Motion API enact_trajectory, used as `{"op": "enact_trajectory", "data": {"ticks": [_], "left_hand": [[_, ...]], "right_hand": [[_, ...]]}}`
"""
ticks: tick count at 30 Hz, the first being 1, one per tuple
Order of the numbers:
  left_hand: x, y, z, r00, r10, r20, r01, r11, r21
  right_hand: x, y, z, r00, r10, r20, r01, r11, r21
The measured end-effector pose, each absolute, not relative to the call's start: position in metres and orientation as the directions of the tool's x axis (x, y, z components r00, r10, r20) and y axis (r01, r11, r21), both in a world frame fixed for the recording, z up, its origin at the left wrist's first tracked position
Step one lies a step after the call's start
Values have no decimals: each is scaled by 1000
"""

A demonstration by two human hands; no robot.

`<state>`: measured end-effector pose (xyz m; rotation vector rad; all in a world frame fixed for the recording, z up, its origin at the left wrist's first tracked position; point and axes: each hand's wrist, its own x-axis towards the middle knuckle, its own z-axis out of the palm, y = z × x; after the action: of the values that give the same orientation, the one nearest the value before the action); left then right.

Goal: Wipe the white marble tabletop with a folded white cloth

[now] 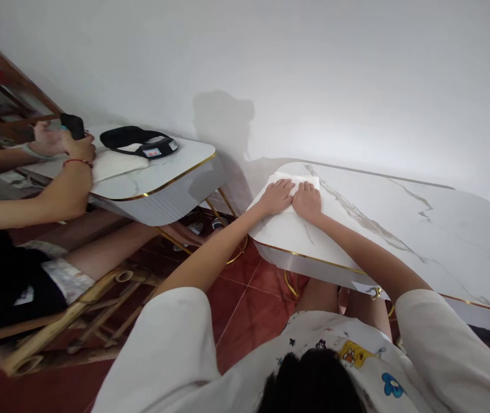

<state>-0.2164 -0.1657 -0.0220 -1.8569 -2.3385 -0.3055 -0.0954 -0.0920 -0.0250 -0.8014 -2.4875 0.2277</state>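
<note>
A folded white sheet (302, 179), cloth or paper, I cannot tell which, lies flat near the left end of the white marble-patterned table (391, 212). My left hand (276, 197) rests palm down on it, fingers stretched out. Beside it, my right hand (307, 201) also presses flat on the sheet, with the fingers extended and nothing gripped. The two hands nearly meet at the thumbs and cover much of the sheet.
To the left stands a second gold-edged table (180, 166) bearing a black strapped headset (139, 140) and a white folded sheet (118, 163). A person seated on a bamboo chair (68, 315) holds a black object (73, 124) there. A white wall (335, 86) rises behind.
</note>
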Motion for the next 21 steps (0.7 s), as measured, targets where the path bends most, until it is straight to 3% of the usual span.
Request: {"op": "enact_trajectory", "data": {"ticks": [13, 21], "left_hand": [[-158, -263, -17, -342, 907, 248, 936, 353, 0], [-113, -260, -14, -408, 881, 241, 906, 424, -17]], "right_hand": [[-55, -168, -22, -809, 464, 360, 385, 882, -272], [-20, -160, -20, -844, 420, 334, 349, 902, -255]]}}
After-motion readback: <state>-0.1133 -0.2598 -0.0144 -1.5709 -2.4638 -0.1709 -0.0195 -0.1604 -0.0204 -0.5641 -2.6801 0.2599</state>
